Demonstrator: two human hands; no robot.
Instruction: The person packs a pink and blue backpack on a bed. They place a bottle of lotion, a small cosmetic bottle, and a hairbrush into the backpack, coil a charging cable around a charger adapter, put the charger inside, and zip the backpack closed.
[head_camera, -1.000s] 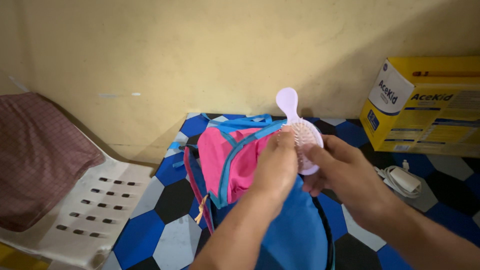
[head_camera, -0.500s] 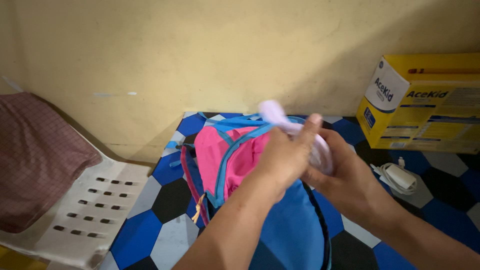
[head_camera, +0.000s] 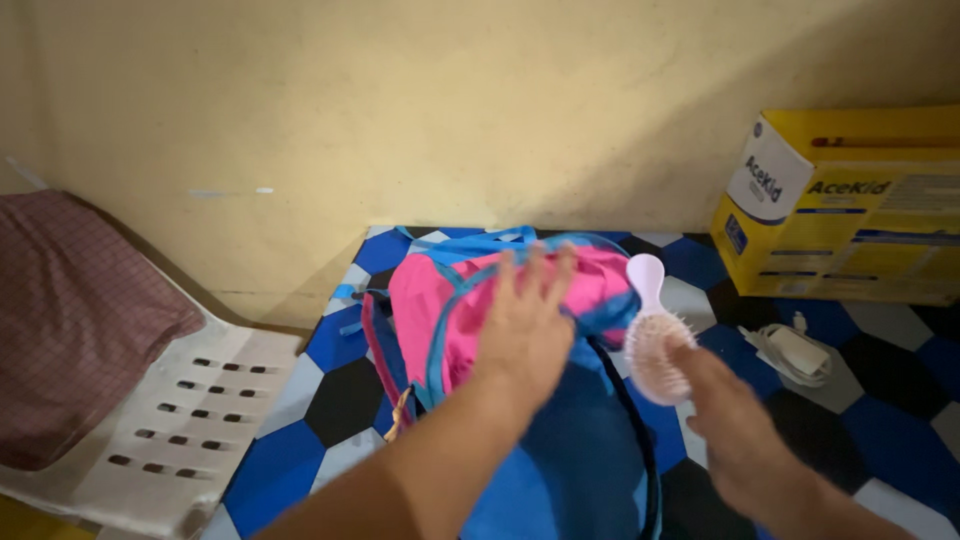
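A pink and blue backpack (head_camera: 440, 310) lies on a floor mat of blue, black and white hexagons (head_camera: 340, 400). My left hand (head_camera: 530, 325) is spread flat over the bag's upper part, fingers apart, holding nothing. Just right of the bag, my right hand (head_camera: 735, 430) grips a pale pink hairbrush (head_camera: 655, 335) by the lower edge of its bristled head. The handle points up and away from me. The right hand is blurred.
A yellow cardboard box (head_camera: 850, 200) stands against the wall at the right. A white charger with its cord (head_camera: 795, 350) lies on the mat in front of it. To the left is a white plastic chair (head_camera: 170, 430) with a dark red checked cloth (head_camera: 70, 320).
Both hands were together on the hairbrush above the bag. My left hand has let go and spread over the backpack, while my right hand has carried the brush right and down.
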